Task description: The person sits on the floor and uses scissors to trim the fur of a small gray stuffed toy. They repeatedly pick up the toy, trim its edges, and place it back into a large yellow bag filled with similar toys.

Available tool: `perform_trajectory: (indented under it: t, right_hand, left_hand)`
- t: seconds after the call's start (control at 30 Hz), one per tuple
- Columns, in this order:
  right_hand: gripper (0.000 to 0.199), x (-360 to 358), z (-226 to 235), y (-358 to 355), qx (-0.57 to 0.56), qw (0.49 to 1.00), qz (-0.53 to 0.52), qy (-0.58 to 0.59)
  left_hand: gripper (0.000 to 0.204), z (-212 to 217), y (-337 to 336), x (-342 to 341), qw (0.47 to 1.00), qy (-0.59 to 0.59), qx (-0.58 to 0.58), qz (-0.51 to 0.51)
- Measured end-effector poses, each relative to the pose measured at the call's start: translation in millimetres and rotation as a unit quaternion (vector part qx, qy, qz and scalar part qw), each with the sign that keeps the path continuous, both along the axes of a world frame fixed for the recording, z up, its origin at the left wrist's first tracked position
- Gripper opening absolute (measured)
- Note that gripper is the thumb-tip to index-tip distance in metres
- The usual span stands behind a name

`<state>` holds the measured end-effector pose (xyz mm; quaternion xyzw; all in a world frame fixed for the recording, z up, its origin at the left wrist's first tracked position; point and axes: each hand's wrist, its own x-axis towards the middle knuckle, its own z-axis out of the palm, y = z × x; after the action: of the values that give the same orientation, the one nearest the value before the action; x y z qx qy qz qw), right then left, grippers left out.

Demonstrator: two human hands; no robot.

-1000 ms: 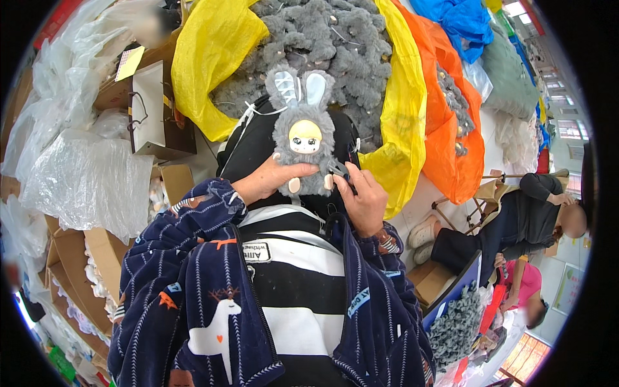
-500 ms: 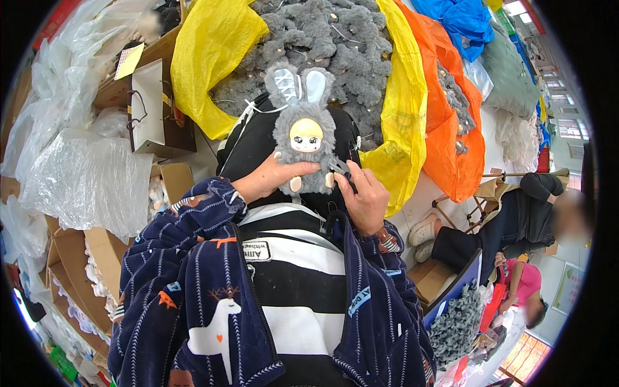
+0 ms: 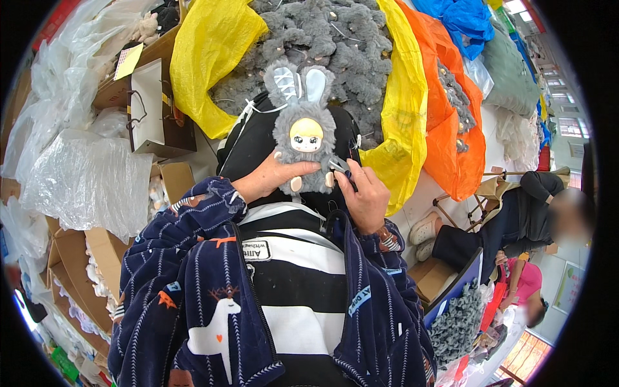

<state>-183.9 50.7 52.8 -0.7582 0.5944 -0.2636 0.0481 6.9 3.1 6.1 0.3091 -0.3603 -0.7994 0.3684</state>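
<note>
1. Landmark: grey plush bunny doll (image 3: 303, 138), upright at the centre, doll face toward the camera, two long ears on top
2. Far left of the doll: crumpled clear plastic sheeting (image 3: 84, 177) over open brown cardboard boxes (image 3: 77, 271)
3. Upper left of the doll: white paper bag (image 3: 148, 106) with dark cord handles, a small yellow square tag (image 3: 129, 61) just above it
4. Left hand (image 3: 274, 175): closed around the doll's lower body from the left, thumb across the front
5. Behind the doll: yellow plastic bag (image 3: 209, 55) opened wide around a heap of grey plush toys (image 3: 342, 45)
6. Right hand (image 3: 367, 197): fingers curled at the doll's lower right side, pinching a small dark tool (image 3: 342, 169); its kind cannot be told
7. Right of the doll: orange plastic bag (image 3: 451, 148) with more grey plush inside; blue plastic bag (image 3: 467, 19) above it
8. Far right of the doll: a seated person in black (image 3: 509, 219)
</note>
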Motion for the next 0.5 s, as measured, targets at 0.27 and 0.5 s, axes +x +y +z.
perform_trajectory:
  t: [0.27, 0.5]
  right_hand:
    - [0.03, 0.0, -1.0, -0.5, -0.003, 1.0, 0.002, 0.003]
    - [0.03, -0.8, -0.1, 0.5, -0.003, 1.0, 0.001, 0.01]
  left_hand:
    - [0.039, -2.0, 0.0, 0.0, 1.0, -0.004, 0.003, -0.005]
    - [0.04, -0.3, 0.0, -0.2, 1.0, -0.004, -0.007, 0.0]
